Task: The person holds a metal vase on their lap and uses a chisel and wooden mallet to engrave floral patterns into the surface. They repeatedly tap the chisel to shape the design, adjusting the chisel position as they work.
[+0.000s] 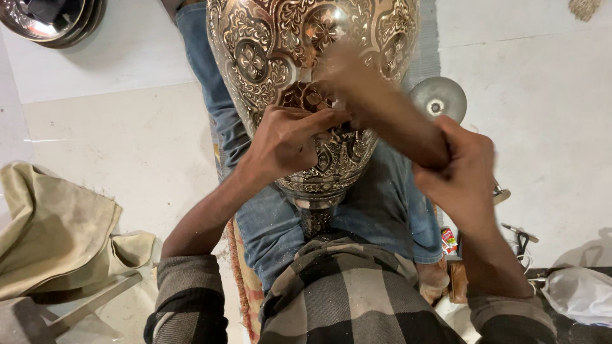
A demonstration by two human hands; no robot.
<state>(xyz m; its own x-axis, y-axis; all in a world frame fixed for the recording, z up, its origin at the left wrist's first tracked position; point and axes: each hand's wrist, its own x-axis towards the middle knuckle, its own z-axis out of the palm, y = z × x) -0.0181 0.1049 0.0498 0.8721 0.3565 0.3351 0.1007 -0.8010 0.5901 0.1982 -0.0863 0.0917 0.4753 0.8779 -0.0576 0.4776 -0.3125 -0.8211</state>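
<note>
Here the person sits on the floor with a large engraved metal vase (299, 70) lying across the lap, its long axis running straight away from the body, narrow foot toward the chest and wide belly pointing outward. The left hand (287, 140) presses on the vase's lower body, fingers pinched together on what seems a small tool I cannot make out. The right hand (462, 169), just right of the vase, is clamped on a blurred wooden mallet (376, 108). It looks like chasing work mid-strike; the next blow needs a steady tool tip
</note>
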